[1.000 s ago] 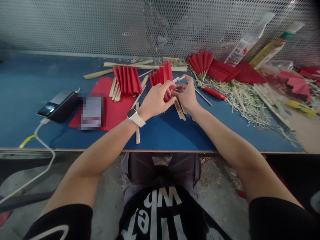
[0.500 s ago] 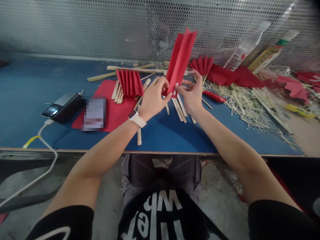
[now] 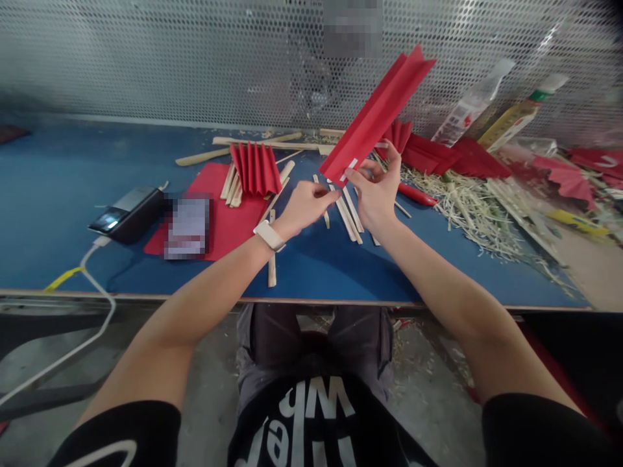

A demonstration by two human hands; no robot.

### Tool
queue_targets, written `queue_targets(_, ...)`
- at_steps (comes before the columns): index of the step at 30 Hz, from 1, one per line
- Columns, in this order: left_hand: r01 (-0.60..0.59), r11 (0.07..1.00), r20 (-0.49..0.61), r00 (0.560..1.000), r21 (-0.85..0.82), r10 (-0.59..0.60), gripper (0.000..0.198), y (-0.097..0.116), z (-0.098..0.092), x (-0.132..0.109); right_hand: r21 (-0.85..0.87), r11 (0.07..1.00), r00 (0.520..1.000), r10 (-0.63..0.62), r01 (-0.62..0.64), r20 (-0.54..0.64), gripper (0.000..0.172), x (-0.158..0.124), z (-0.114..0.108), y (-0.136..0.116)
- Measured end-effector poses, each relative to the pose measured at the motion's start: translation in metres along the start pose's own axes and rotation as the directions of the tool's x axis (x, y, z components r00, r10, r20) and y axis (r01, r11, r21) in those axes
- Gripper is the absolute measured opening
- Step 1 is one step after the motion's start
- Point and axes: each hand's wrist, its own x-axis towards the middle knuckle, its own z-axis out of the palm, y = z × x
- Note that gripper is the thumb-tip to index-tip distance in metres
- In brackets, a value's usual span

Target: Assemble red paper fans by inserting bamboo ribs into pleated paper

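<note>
My right hand pinches the lower end of a pleated red paper, which leans up and to the right above the table. A short white strip lies on the paper by my right thumb. Another small white strip shows at a raised fingertip of that hand. My left hand, with a watch on the wrist, is just below and left of the paper, apart from it. Its fingers are curled together; whether they hold something small is hidden. Several flat wooden sticks lie beneath my hands.
Left on the blue table are a pleated red fan with sticks, flat red paper, a blurred phone-like object and a black device with a cable. Right are wood shavings, a red-handled tool and bottles.
The pleated paper has tilted further right in my right hand. My left hand has let go of its lower edge and moved slightly down, away from it.
</note>
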Motion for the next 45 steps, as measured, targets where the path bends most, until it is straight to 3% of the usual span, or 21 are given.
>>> queue_targets(2, 0.136, 0.958, 0.066, 0.990, -0.253, -0.123, 0.033, 0.006, 0.008, -0.003, 0.052, 0.997, 0.999, 0.054, -0.054, 0.005, 0.106, -0.001, 0.002, -0.003)
queue_targets(4, 0.172, 0.900, 0.015, 0.983, -0.401, -0.182, 0.016, 0.009, 0.013, -0.003, 0.069, 0.995, 0.998, 0.064, -0.065, 0.029, 0.109, -0.002, 0.006, -0.001)
queue_targets(9, 0.134, 0.882, -0.129, 0.968, -0.451, -0.213, 0.006, -0.002, 0.015, 0.006, -0.030, 0.998, 0.995, -0.057, 0.059, 0.076, 0.116, -0.005, 0.010, 0.016)
queue_targets(12, 0.060, 0.922, -0.161, 0.978, -0.382, -0.131, 0.005, -0.015, 0.013, 0.010, -0.033, 0.995, 0.995, -0.090, 0.091, 0.038, 0.116, -0.005, 0.009, 0.025)
queue_targets(17, -0.087, 0.977, -0.185, 0.981, -0.196, 0.050, 0.028, -0.027, 0.013, 0.013, -0.053, 0.995, 0.997, -0.080, 0.079, -0.006, 0.104, -0.002, 0.005, 0.036)
queue_targets(21, -0.144, 0.985, -0.203, 0.972, -0.096, 0.122, 0.009, -0.033, 0.011, 0.017, 0.048, 0.997, 0.998, -0.050, 0.052, -0.046, 0.097, 0.003, 0.000, 0.050)
queue_targets(23, -0.155, 0.988, -0.275, 0.949, 0.024, 0.155, 0.012, -0.036, 0.007, 0.020, 0.098, 0.993, 0.998, -0.063, 0.065, -0.027, 0.096, 0.004, -0.001, 0.057)
queue_targets(26, -0.201, 0.933, -0.408, 0.857, 0.300, 0.316, 0.048, -0.037, -0.002, 0.019, 0.088, 0.995, 0.998, -0.052, 0.055, -0.041, 0.099, 0.004, -0.001, 0.060)
queue_targets(27, -0.229, 0.891, -0.398, 0.831, 0.392, 0.389, 0.052, -0.035, -0.005, 0.017, 0.061, 0.997, 0.998, -0.043, 0.047, -0.054, 0.100, 0.004, -0.001, 0.059)
queue_targets(29, -0.302, 0.791, -0.298, 0.808, 0.533, 0.509, 0.043, -0.029, -0.009, 0.011, -0.007, 0.999, 0.997, -0.045, 0.045, -0.068, 0.101, 0.003, -0.003, 0.052)
queue_targets(33, -0.389, 0.667, -0.121, 0.803, 0.635, 0.584, 0.011, -0.018, -0.006, 0.000, -0.088, 0.994, 0.998, -0.065, 0.065, -0.003, 0.108, 0.001, -0.009, 0.024)
queue_targets(37, -0.351, 0.650, -0.133, 0.808, 0.674, 0.575, 0.014, -0.018, -0.002, 0.000, -0.147, 0.987, 0.988, -0.047, 0.068, 0.144, 0.116, -0.005, -0.012, -0.012)
queue_targets(41, -0.371, 0.672, -0.134, 0.808, 0.642, 0.574, 0.018, -0.022, -0.002, 0.004, -0.137, 0.985, 0.988, -0.083, 0.101, 0.130, 0.130, -0.013, -0.007, -0.031)
queue_targets(45, -0.386, 0.680, -0.116, 0.815, 0.623, 0.568, 0.010, -0.021, -0.001, 0.002, -0.127, 0.988, 0.987, -0.065, 0.084, 0.146, 0.125, -0.014, -0.005, -0.032)
